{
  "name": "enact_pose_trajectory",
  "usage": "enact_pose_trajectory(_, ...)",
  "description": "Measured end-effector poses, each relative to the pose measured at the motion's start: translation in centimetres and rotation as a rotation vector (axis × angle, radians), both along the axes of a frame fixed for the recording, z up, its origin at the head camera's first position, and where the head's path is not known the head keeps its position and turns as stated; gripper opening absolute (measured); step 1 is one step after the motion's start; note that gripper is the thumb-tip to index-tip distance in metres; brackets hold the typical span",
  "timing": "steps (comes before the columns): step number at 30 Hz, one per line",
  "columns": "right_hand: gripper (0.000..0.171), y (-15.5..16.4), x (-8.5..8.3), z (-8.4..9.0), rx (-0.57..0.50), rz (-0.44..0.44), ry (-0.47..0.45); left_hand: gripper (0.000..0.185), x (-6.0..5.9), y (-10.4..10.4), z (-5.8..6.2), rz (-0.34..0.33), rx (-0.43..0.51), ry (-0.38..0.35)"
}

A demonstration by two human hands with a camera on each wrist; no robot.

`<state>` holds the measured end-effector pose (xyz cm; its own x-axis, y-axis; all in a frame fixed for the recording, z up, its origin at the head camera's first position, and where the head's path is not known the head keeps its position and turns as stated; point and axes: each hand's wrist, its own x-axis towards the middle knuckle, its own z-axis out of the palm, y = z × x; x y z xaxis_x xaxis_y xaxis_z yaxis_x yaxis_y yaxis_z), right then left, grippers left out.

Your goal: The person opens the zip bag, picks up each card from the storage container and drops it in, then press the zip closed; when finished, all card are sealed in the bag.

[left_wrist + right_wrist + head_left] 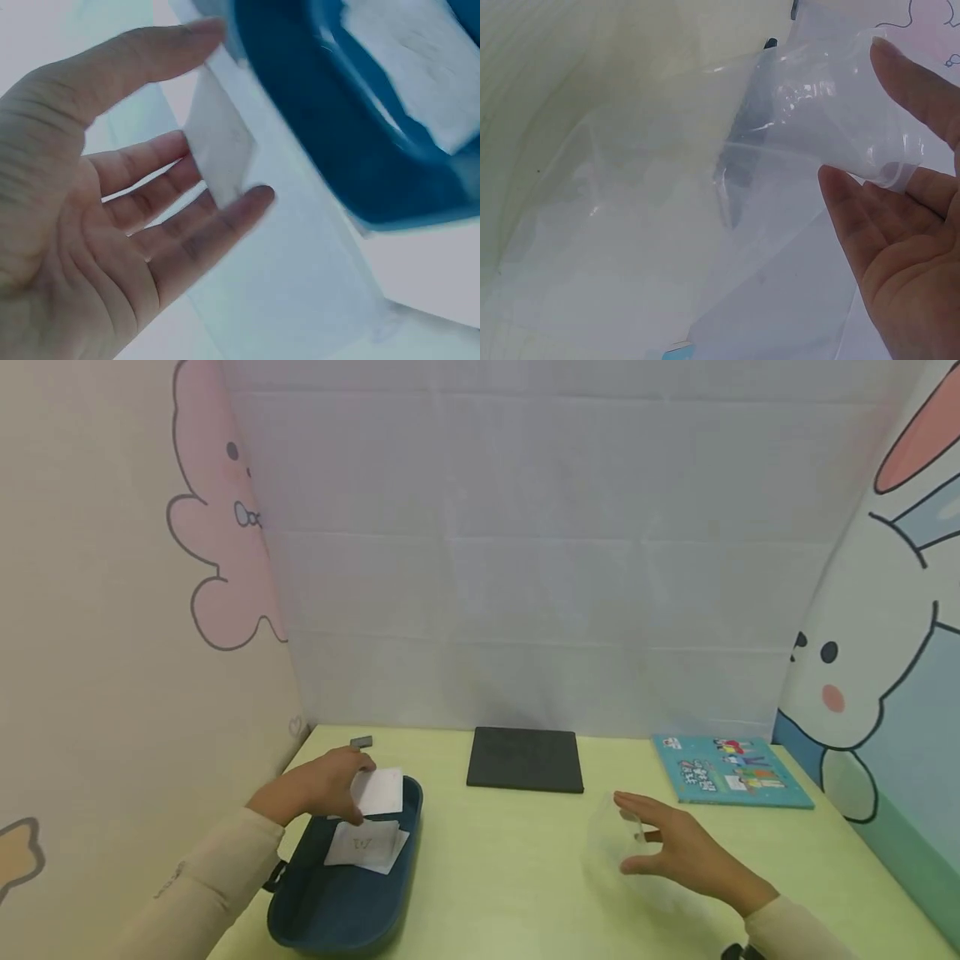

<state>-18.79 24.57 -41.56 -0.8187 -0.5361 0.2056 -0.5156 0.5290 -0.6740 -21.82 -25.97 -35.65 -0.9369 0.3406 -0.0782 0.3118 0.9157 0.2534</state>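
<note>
My left hand is over the far end of a dark blue oval tray. Between its thumb and fingers it holds a small flat white packet, which the left wrist view shows edge up and tilted. More white packets lie inside the tray; one bears a small printed mark. My right hand, thumb and fingers spread apart, holds a clear plastic bag near its rim. The bag trails across the pale table in the right wrist view. Its outline is faint in the head view.
On the yellow-green table, a flat black rectangular pad lies at the back. A blue illustrated book is at back right, and a small grey block stands beyond my left hand. Walls bound the left and back.
</note>
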Motion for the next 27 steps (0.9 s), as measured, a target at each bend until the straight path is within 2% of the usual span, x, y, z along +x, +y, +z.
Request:
enact_pose_trajectory(3, 0.091, 0.0, -0.2, 0.0, -0.006, 0.001, 0.006, 0.075, 0.0, 1.7, 1.0, -0.059, 0.016, 0.013)
enact_pose_trajectory(6, 0.091, 0.0, -0.3, 0.0, -0.009, -0.001, 0.009, 0.074, 0.0, 3.7, 1.3, -0.114, 0.034, 0.003)
enact_pose_trajectory(12, 0.09, -0.3, -0.4, 0.0, -0.004, -0.002, 0.006, 0.071, 0.0, 6.9, 1.0, -0.133, 0.038, -0.032)
enact_pose_trajectory(21, 0.09, -0.2, -0.1, 0.2, 0.001, -0.013, -0.047, 0.071, -0.7, 10.1, 0.5, -0.183, -0.045, 0.005)
enact_pose_trajectory(27, 0.089, -0.3, 0.0, 0.1, 0.009, -0.018, -0.065, 0.069, -1.1, 12.0, 0.4, -0.187, -0.094, -0.033)
